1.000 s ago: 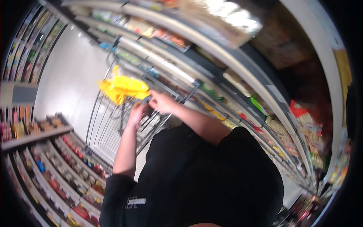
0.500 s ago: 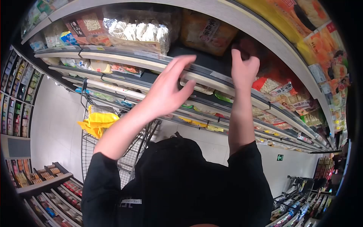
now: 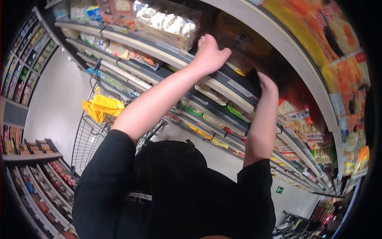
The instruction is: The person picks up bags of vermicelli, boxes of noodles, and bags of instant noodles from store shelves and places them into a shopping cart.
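Observation:
My left hand [image 3: 211, 55] is at the shelf's front edge, thumb apart from the fingers, beside a dim orange-yellow food package [image 3: 238, 40] inside the shelf. Nothing visible lies between thumb and fingers. On the package's other side, my right hand [image 3: 268, 84] reaches into the shadowed shelf, its fingers mostly hidden. Whether it touches the package cannot be made out. Left of my left hand stands a clear pack with white contents [image 3: 165, 20]. Red-and-clear noodle packs [image 3: 296, 113] lie to the right of my right hand.
A wire shopping cart [image 3: 89, 133] with a yellow bag [image 3: 102, 106] stands at the left below the shelves. Lower shelf edges [image 3: 137, 81] run diagonally under my arms. Orange packages [image 3: 338, 75] line the upper right. More stocked shelves [image 3: 43, 191] are at lower left.
The view has shifted. My left hand has moved up and right to the shelf opening near the package. My right hand has turned, and its fingers are now deeper in shadow.

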`<move>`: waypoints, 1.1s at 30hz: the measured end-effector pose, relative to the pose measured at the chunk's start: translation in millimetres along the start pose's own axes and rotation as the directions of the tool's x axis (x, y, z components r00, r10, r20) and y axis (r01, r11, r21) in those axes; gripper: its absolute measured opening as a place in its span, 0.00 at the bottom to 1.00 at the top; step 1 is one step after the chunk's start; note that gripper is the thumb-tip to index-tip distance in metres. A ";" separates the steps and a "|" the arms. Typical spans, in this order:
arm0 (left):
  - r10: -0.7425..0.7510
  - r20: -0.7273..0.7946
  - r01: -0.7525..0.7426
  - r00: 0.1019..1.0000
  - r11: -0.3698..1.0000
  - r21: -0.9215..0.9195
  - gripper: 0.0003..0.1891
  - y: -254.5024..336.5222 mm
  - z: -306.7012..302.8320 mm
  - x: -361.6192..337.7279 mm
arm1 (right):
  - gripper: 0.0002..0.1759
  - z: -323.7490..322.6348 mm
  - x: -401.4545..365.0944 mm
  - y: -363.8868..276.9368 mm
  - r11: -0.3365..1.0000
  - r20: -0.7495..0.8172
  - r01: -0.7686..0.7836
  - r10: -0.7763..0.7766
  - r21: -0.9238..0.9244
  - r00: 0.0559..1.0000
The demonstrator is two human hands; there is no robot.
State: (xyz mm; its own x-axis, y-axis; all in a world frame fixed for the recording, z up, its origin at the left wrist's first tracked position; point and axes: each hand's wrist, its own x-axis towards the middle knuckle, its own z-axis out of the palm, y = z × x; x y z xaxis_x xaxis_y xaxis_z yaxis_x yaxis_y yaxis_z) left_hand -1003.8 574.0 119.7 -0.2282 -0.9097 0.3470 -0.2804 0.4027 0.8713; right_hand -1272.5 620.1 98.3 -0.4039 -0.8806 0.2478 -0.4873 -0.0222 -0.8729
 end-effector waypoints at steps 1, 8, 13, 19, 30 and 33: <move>-0.024 0.022 0.024 0.999 1.000 -0.006 0.38 -0.2 0.0 1.9 | 0.45 -4.1 0.9 21.3 0.995 0.062 -0.062 0.058 0.081 0.996; 0.003 0.125 0.012 0.992 0.993 -0.114 0.36 16.4 -13.2 -20.6 | 0.25 -4.4 -97.0 -68.9 0.964 -0.003 0.215 -0.218 -0.158 0.976; 0.243 -0.082 -0.256 0.967 0.896 -0.363 0.42 21.4 -16.6 -77.3 | 0.40 -10.0 -142.7 -71.1 0.794 -0.077 0.434 -0.510 -0.426 0.857; 0.289 -0.176 -0.335 0.941 0.871 -0.359 0.50 30.9 -77.2 -153.5 | 0.48 -15.8 -200.0 -46.2 0.830 -0.075 0.557 -0.558 -0.033 0.827; -0.417 -0.168 0.321 0.893 0.853 -0.411 0.37 -89.0 -230.1 -276.7 | 0.40 217.1 -251.5 -80.1 0.966 0.768 0.172 -0.259 0.195 0.586; -0.584 -0.242 0.463 0.775 0.785 -0.413 0.37 -147.1 -251.6 -316.7 | 0.52 276.8 -275.2 -93.2 0.958 0.748 0.008 -0.229 0.287 0.622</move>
State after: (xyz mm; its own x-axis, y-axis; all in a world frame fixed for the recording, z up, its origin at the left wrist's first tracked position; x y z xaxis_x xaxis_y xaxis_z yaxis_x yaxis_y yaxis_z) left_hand -655.7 777.4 -31.1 0.2123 -0.9647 -0.1561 0.0591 -0.1467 0.9874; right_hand -901.6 733.5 -4.9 0.4399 -0.8972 0.0398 -0.2480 -0.1640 -0.9548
